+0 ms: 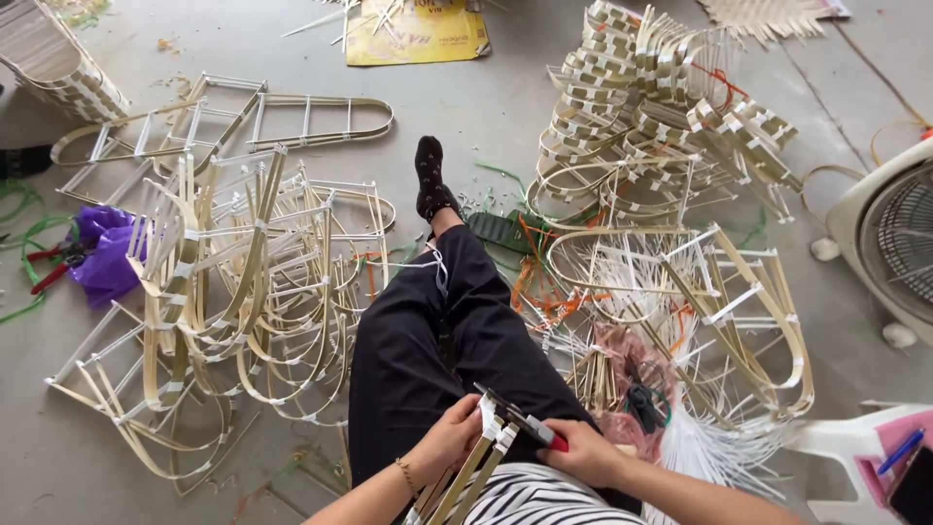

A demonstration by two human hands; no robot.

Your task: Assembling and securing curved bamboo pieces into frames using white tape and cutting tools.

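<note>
- Down in the lap, over the black trousers (428, 340), the left hand (449, 439) curls its fingers shut around a pale bamboo-strip frame bound with white ties (473, 467), which rises tilted from the striped black-and-white top (535, 496).
- Just beside it, the right hand (583, 453) is clamped on red-handled cutting pliers (530, 426), whose dark tip lies against the top end of that frame; whether the tip bites on a tie cannot be told.
- To the left on the grey concrete floor (466, 107) lies a heap of finished curved bamboo frames (233, 282), with a purple plastic bag (102, 255) beside it.
- To the right sits a taller stack of similar frames (661, 126), and nearer, a bundle of white plastic strips (700, 442).
- At the right edge stands a white electric fan (889, 238); a white plastic stool (841, 447) is below it.
</note>
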